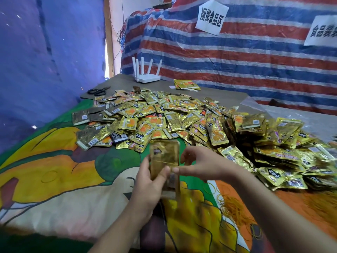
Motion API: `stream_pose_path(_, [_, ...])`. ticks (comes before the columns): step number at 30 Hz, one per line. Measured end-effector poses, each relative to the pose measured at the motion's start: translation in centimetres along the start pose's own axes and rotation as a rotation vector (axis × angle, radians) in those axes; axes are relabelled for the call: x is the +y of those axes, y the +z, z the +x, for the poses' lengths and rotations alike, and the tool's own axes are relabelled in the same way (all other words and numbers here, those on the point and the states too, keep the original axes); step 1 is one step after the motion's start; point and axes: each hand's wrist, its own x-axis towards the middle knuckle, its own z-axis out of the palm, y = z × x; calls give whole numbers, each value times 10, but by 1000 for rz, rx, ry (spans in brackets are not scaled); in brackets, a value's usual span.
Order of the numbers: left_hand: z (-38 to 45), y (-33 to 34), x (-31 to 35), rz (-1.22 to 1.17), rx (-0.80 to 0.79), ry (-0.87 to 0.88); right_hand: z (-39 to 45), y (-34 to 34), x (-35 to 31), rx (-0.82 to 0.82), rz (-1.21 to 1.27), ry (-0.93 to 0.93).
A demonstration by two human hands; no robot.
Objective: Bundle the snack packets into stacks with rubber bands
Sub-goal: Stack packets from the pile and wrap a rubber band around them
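Observation:
A stack of gold snack packets (164, 156) stands upright in front of me, blurred by motion. My left hand (149, 187) grips its lower part, thumb across the front. My right hand (197, 165) pinches a thin yellow rubber band (168, 162) stretched across the stack's middle. A big heap of loose gold and orange packets (155, 115) lies beyond my hands. Bundled stacks (277, 152) are piled at the right. A tangle of loose rubber bands (235, 210) lies under my right forearm.
The table wears a colourful cartoon cloth (54, 170). Black scissors (98, 91) and a white router (147, 73) sit at the far edge, with a few packets (186, 84) beside them. A striped tarp (237, 52) with paper signs hangs behind.

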Motion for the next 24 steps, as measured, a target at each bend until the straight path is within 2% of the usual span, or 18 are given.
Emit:
stream_pose_path(2, [6,-4,4,-162,48,-99,-5,21,9,135,202,8])
stream_pose_path(6, [4,-9,3,-144,-17,-184,-12,36,20,280,750,-85])
stream_pose_path(9, [1,-5,-2,-96,-66,-184,-9,45,22,386,750,-84])
stream_pose_path(13, [5,-3,-5,-52,-64,-171,-5,64,27,554,666,54])
stream_pose_path(17, [10,2,-5,73,-79,-138,-6,75,27,421,612,34])
stream_pose_path(24, [22,15,-6,332,12,-68,-6,74,29,479,851,117])
